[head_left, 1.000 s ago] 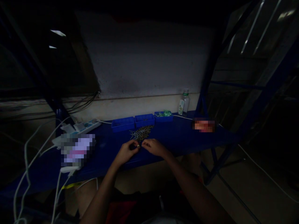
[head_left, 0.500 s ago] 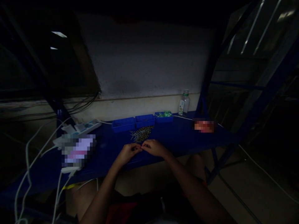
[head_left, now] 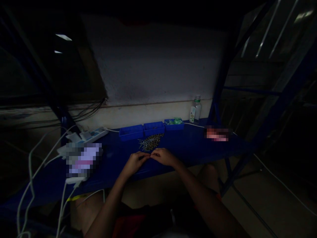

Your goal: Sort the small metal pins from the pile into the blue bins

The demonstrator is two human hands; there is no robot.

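My left hand (head_left: 136,161) and my right hand (head_left: 162,156) meet fingertip to fingertip above the front part of the blue table (head_left: 183,148). Both are closed in a pinch. Whatever lies between the fingertips is too small and dark to name. Just beyond the hands is a pile of small metal pins or screws (head_left: 151,142), with long thin shanks toward the left and brassy ends toward the right. Behind the pile stand a left blue bin (head_left: 131,136), a middle blue bin (head_left: 154,132) with a few small dark bits in it, and a right blue bin (head_left: 174,127) holding green-tinted clear plastic.
A clear bottle (head_left: 196,110) with a green band stands by the wall. On the left are a white power strip (head_left: 95,134), white cables (head_left: 31,175) and a blurred-out pale item (head_left: 85,160). A blurred-out reddish item (head_left: 217,133) lies at right. Blue frame posts flank the table.
Both hands stay almost in place with fingertips together. My left fingers look slightly straighter than before. The pile and bins have not moved.
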